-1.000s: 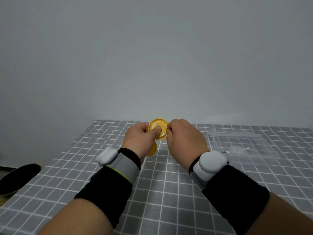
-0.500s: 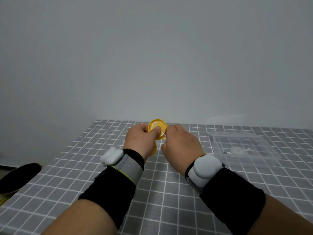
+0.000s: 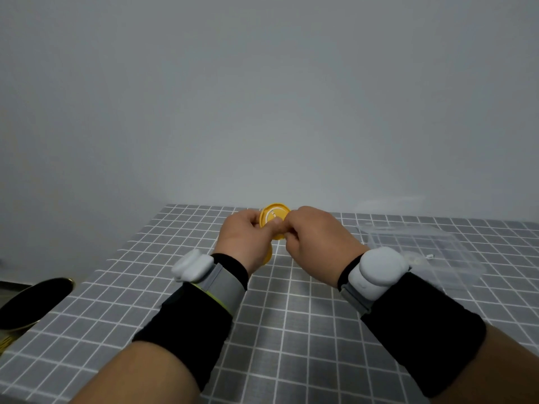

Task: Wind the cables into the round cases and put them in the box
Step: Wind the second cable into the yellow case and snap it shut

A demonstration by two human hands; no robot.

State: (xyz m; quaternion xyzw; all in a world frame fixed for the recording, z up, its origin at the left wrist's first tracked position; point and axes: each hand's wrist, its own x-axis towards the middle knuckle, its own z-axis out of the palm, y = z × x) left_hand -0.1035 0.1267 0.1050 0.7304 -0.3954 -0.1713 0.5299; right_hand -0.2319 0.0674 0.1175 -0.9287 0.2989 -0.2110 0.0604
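Observation:
A round yellow case point(image 3: 272, 215) is held up above the table, its open face with a white cable coiled inside turned towards me. My left hand point(image 3: 245, 240) grips the case, thumb lying across its face. A second yellow piece point(image 3: 268, 255) shows below that hand. My right hand point(image 3: 318, 243) pinches at the case's right edge with curled fingers; what it pinches is hidden. A clear plastic box point(image 3: 423, 252) stands on the table at the right, holding a pale round case point(image 3: 415, 260) with a white cable end.
The table carries a grey cloth with a white grid point(image 3: 291, 316). A black dish with a gold rim point(image 3: 32, 301) sits beyond the table's left edge. A plain grey wall stands behind the far edge.
Both hands and the yellow case have shifted slightly up and away from me. My right hand's fingers have worked round the case's right edge.

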